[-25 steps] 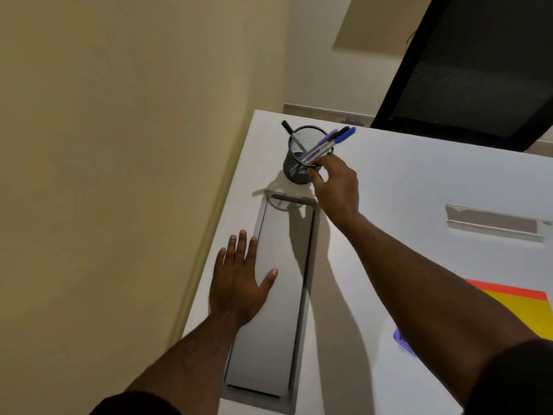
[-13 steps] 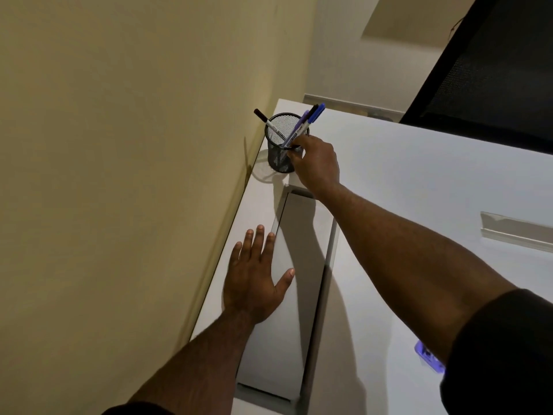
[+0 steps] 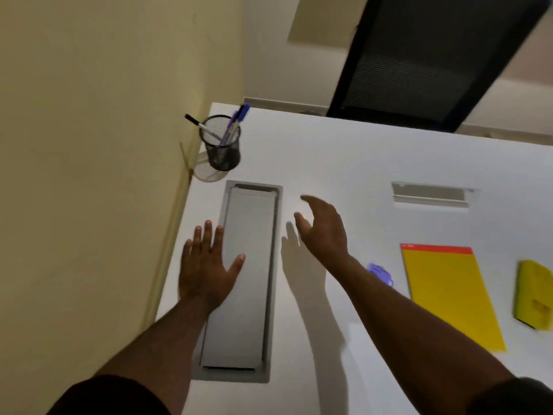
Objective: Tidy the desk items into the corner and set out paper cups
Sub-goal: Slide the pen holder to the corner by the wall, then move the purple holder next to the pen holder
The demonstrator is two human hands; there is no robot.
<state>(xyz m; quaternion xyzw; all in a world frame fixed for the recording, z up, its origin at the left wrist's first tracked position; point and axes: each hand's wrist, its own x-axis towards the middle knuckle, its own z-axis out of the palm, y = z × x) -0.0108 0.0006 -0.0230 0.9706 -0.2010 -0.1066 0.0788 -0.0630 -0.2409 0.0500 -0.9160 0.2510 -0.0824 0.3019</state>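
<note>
A black mesh pen holder (image 3: 223, 148) with several pens stands upright in the far left corner of the white desk (image 3: 344, 163), close to the wall. My left hand (image 3: 206, 269) lies flat and open, fingers spread, partly on the grey cable cover (image 3: 248, 295). My right hand (image 3: 324, 229) hovers open and empty over the desk, well short of the pen holder. A yellow pad with a red top (image 3: 449, 295), a small purple object (image 3: 381, 274) and a yellow object (image 3: 535, 295) lie to the right.
A yellow wall (image 3: 89, 145) runs along the desk's left edge. A black chair back (image 3: 425, 61) stands beyond the far edge. A second, smaller grey slot (image 3: 431, 194) is set into the desk at the right.
My right hand has let go of the pen holder, left in the corner, and drawn back toward me. The left hand has stayed flat on the desk.
</note>
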